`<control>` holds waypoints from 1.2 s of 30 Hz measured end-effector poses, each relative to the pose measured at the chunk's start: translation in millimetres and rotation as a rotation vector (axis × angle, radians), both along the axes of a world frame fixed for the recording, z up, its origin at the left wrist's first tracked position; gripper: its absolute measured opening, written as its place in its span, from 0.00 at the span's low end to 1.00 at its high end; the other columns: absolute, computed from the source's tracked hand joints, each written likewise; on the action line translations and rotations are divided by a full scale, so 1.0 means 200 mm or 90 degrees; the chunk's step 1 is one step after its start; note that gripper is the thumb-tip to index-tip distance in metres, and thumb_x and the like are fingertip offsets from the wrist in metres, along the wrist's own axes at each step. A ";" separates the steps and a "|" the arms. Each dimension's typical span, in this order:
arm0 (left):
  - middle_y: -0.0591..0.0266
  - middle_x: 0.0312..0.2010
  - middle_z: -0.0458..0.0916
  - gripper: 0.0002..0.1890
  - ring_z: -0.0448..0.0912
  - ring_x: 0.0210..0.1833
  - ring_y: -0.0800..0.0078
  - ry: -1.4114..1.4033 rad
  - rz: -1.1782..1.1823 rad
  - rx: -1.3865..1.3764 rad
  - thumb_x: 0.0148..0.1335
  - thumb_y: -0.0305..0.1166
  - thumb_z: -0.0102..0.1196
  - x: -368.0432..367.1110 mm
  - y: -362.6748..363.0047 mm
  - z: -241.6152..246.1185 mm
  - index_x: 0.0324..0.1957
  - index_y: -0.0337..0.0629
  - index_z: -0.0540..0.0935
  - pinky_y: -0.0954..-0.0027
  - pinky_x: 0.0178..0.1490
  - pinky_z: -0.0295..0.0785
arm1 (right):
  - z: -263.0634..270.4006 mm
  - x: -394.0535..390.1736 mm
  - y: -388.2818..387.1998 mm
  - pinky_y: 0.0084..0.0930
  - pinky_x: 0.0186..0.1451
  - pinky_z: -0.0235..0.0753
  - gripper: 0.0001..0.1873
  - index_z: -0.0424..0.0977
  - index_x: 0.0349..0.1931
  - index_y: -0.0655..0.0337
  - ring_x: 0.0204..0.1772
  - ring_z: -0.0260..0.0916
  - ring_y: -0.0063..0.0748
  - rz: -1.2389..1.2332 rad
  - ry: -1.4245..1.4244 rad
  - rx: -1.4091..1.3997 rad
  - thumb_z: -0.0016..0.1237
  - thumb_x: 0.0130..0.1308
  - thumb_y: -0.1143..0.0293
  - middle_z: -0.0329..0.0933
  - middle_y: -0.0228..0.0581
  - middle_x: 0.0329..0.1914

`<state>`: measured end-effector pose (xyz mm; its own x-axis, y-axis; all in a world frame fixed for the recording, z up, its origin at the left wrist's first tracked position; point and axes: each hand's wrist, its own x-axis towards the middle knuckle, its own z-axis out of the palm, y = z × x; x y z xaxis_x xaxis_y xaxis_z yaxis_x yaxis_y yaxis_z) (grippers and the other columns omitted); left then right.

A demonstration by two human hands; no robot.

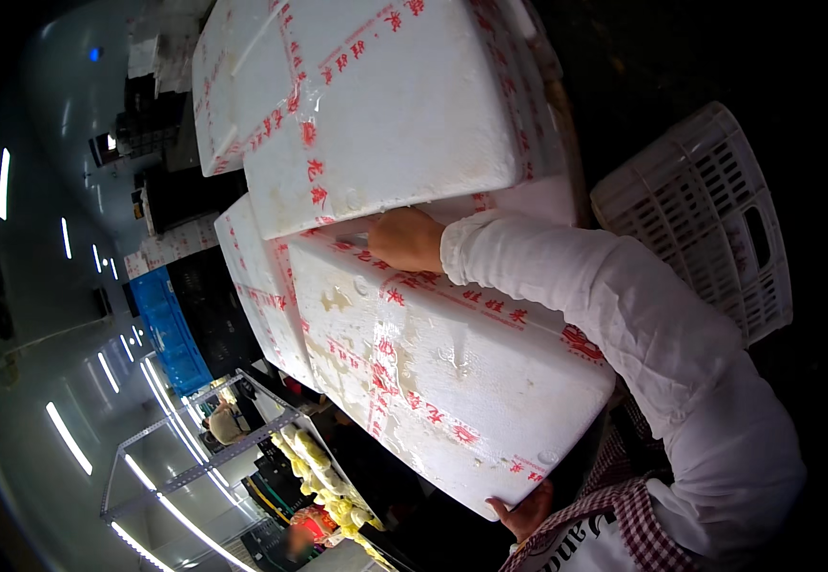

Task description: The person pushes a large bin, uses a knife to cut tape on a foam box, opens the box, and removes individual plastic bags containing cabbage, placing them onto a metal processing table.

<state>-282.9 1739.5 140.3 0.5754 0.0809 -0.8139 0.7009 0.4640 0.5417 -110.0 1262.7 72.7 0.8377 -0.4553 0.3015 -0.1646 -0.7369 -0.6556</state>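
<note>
A white polystyrene foam box lies before me, its broad face wet and crossed by clear tape with red printing. My left hand grips its near corner, thumb on the foam and some fingers hidden. At the opposite edge, my right hand is curled against the taped side, beside a narrow gap under another foam box. A thin grey tool, perhaps a blade, sticks out from the right fist; the rest of it is hidden. White sleeve fabric covers the right arm.
More foam boxes adjoin this one. A white slatted plastic basket stands by my right arm. Beyond are a blue crate, black crates, a metal frame and yellow-green vegetables. Other people are in the background.
</note>
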 end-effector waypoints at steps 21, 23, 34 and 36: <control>0.52 0.57 0.75 0.46 0.73 0.57 0.52 0.027 0.049 -0.049 0.45 0.52 0.74 -0.02 -0.11 -0.02 0.64 0.43 0.69 0.46 0.60 0.69 | -0.01 -0.56 0.04 0.39 0.39 0.79 0.11 0.80 0.23 0.63 0.33 0.81 0.45 0.080 0.059 0.019 0.50 0.60 0.68 0.80 0.49 0.24; 0.52 0.57 0.75 0.45 0.73 0.57 0.53 0.013 -0.001 -0.062 0.47 0.53 0.73 -0.02 -0.11 -0.01 0.64 0.43 0.69 0.46 0.60 0.69 | -0.01 -0.67 0.07 0.40 0.37 0.78 0.11 0.77 0.28 0.64 0.31 0.80 0.46 0.095 0.071 0.055 0.51 0.63 0.65 0.79 0.49 0.23; 0.50 0.56 0.75 0.44 0.74 0.55 0.54 0.037 -0.056 -0.104 0.48 0.52 0.71 0.02 -0.08 -0.01 0.64 0.41 0.69 0.49 0.59 0.71 | 0.06 -1.49 0.43 0.36 0.25 0.74 0.16 0.73 0.44 0.62 0.23 0.76 0.41 0.071 0.137 0.144 0.51 0.68 0.58 0.74 0.42 0.20; 0.49 0.56 0.74 0.46 0.74 0.55 0.53 0.038 -0.050 -0.124 0.48 0.52 0.72 0.02 -0.07 -0.02 0.64 0.40 0.68 0.50 0.59 0.71 | 0.08 -1.61 0.51 0.37 0.25 0.74 0.18 0.73 0.49 0.61 0.24 0.76 0.40 0.055 0.185 0.185 0.52 0.68 0.57 0.74 0.43 0.22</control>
<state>-278.6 1725.5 136.9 0.5246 -0.1246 -0.8422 0.7666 0.4995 0.4036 -431.3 1365.4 88.0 0.9077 -0.4113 -0.0833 -0.3192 -0.5477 -0.7734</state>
